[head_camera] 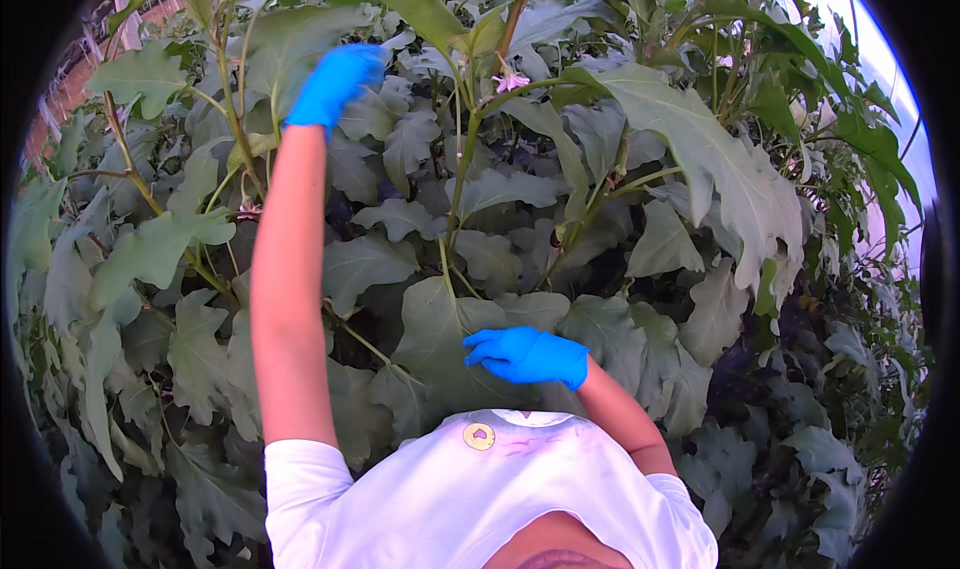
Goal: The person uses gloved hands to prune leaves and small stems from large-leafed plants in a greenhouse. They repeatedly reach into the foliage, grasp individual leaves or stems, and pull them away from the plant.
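Observation:
My left hand (337, 85), in a blue glove, is stretched out at the upper left among the upper leaves of eggplant plants; it is blurred, and its fingertips and anything in them cannot be made out. In a matching blue glove, my right hand (525, 355) is near my chest, over a broad eggplant leaf (427, 329), its fingers pointing left and partly curled. Nothing shows in it. A pink eggplant flower (511, 82) hangs from a green stem (466, 156) right of my left hand.
Dense eggplant foliage surrounds me on both sides. A large lobed leaf (697, 133) arches over at the right. Bare reddish soil (67, 81) and pale posts (126, 13) are at the upper left. Bright translucent sheeting (877, 51) rises at the upper right.

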